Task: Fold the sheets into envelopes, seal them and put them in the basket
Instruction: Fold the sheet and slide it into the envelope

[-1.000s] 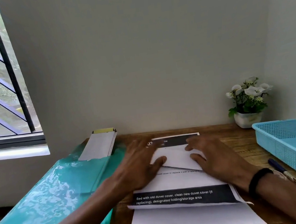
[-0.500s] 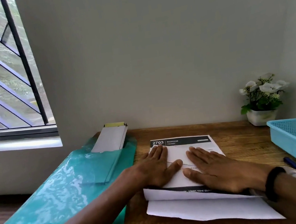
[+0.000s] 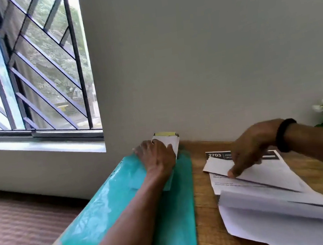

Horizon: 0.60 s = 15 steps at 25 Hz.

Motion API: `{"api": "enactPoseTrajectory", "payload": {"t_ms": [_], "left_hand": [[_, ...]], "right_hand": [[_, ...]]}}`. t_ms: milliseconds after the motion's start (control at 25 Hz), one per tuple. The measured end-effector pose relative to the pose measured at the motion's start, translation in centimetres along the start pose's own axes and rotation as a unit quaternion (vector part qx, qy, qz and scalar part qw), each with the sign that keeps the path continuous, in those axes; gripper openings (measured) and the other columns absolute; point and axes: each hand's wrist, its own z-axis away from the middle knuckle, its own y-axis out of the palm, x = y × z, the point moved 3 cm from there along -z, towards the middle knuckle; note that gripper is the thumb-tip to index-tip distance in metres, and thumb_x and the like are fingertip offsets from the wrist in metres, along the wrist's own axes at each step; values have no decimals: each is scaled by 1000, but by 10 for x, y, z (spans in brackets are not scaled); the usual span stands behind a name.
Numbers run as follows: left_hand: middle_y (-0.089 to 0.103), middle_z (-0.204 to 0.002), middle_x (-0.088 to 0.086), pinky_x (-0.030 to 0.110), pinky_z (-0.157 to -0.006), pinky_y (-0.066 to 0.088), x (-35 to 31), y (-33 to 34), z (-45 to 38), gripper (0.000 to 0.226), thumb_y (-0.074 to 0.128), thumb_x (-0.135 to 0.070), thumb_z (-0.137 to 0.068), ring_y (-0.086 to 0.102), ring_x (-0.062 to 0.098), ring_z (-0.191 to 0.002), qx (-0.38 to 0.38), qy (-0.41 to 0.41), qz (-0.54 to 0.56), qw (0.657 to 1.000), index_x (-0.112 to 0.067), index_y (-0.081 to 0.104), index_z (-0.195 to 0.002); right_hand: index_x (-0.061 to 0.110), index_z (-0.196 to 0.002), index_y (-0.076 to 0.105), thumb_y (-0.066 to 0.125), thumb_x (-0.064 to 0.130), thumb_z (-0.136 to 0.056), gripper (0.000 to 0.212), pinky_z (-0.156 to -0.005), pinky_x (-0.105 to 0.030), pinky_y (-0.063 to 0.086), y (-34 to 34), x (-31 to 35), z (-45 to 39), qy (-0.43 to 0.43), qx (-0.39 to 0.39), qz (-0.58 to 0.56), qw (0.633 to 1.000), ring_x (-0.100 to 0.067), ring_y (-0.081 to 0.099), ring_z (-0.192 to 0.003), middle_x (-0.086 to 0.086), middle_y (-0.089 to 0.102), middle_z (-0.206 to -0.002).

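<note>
Head view: left hand (image 3: 157, 158) lies open, palm down, on the envelopes (image 3: 169, 142) at the far end of the teal folder (image 3: 168, 214). Right hand (image 3: 250, 149) pinches the folded sheet (image 3: 265, 172) on the table (image 3: 211, 239).

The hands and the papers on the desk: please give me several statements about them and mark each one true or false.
1. The left hand rests on the stack of envelopes at the far end of the green folder. True.
2. The right hand lies flat on the bare wood of the desk. False: its fingers press the folded sheet.
3. The right wrist wears a black band. True.
4. The number printed on the sheet's dark header is 3027. False: it reads 2703.
5. The green folder lies to the right of the printed sheets. False: it lies to their left.
</note>
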Motion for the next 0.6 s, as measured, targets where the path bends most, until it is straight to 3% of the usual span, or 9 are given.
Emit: {"api": "enactPoseTrajectory", "payload": {"t_ms": [40, 120, 200, 280, 360, 480, 600], "left_hand": [[55, -147, 17, 63, -123, 18, 7, 5, -2, 66, 47, -57, -100, 43, 36, -140, 26, -30, -2, 999, -6, 56, -141], [49, -152, 18, 68, -122, 14, 15, 9, -2, 72, 48, -59, -100, 38, 38, -145, 54, -54, 15, 997, -4, 50, -146], [44, -154, 19, 69, -122, 15, 18, 11, -4, 75, 53, -58, -99, 36, 38, -145, 50, -63, 43, 996, -4, 43, -150], [43, -153, 17, 69, -122, 17, 18, 10, -4, 76, 60, -54, -96, 36, 38, -144, 31, -67, 89, 993, -6, 38, -150], [43, -150, 16, 67, -122, 20, 20, 8, -3, 69, 64, -48, -96, 37, 37, -142, 2, -58, 125, 990, -10, 38, -147], [48, -143, 12, 58, -120, 29, 23, 4, -3, 49, 62, -40, -100, 43, 33, -134, -36, -60, 200, 977, -17, 46, -140], [60, -128, 6, 42, -108, 39, 28, 2, -8, 28, 59, -39, -102, 52, 24, -115, -83, -112, 295, 945, -23, 56, -125]], "right_hand": [[18, -81, 64, 64, 70, -86, 52, -68, -28, 52, -21, 10, -6, 0, 5, -6, 1000, -23, 71, -81, 6, 67, -77], [16, -93, 72, 73, 50, -89, 34, -75, -39, 61, -59, 34, -24, -17, -23, -18, 999, -27, 78, -93, 2, 73, -87], [4, -109, 74, 73, 25, -94, 26, -83, -47, 64, -91, 58, -49, -45, -90, -83, 991, -33, 78, -97, -12, 77, -100], [-5, -116, 70, 74, 10, -91, 30, -82, -47, 65, -109, 72, -74, -56, -181, -170, 967, -34, 79, -90, -21, 78, -97], [-2, -126, 65, 80, 13, -85, 45, -81, -41, 65, -114, 82, -96, -42, -270, -213, 938, -32, 79, -90, -18, 77, -101], [11, -143, 55, 86, 18, -78, 72, -100, -36, 52, -107, 87, -119, -54, -364, -231, 901, -31, 63, -124, -14, 63, -137], [14, -135, 63, 82, 14, -79, 59, -94, -33, 52, -104, 84, -130, -106, -405, -270, 867, -28, 66, -117, -12, 69, -130]]}}
